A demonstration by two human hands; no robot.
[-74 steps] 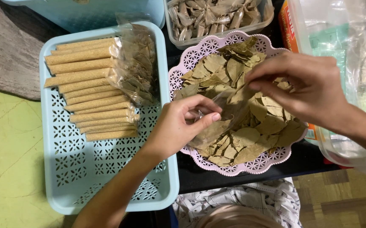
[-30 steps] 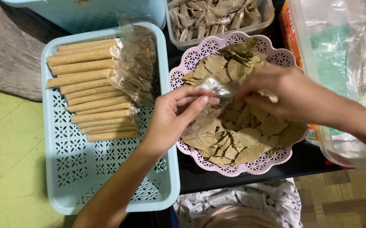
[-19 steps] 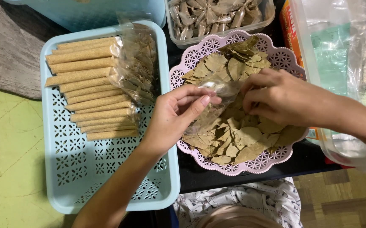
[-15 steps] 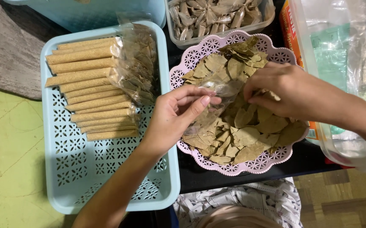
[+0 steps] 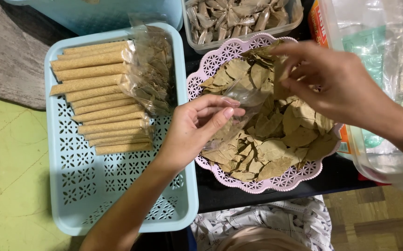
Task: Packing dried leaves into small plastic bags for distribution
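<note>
From the head camera, the left hand (image 5: pixel 194 132) pinches the mouth of a small clear plastic bag (image 5: pixel 238 109) between thumb and fingertips, its grip pressed together on the thin, crinkled film. The bag lies over the near-left part of a pink scalloped basket (image 5: pixel 210 62) with a lacy pierced rim, heaped with dry, flat, olive-brown leaves (image 5: pixel 275 139).

The right hand (image 5: pixel 338 81) is raised over the far side of the heap, its grip closed on a few leaves pinched between thumb and fingers, apart from the bag's mouth.

Left of the left hand sits a pale blue perforated tray (image 5: pixel 117 186). In its far half lie long narrow packets (image 5: pixel 99 100) in a neat row, each tan and grainy at one end and holding leaves under clear film at the other; its near half is bare lattice.

Beyond the basket stands a clear tub (image 5: pixel 238 18) of small twisted leaf parcels. Right of the right hand is a clear plastic container (image 5: pixel 378 153) with loose film, and an orange box (image 5: pixel 317 23) just beside it. The basket rests on a dark table (image 5: pixel 220 190), with a narrow strip showing between the basket and the tray.
</note>
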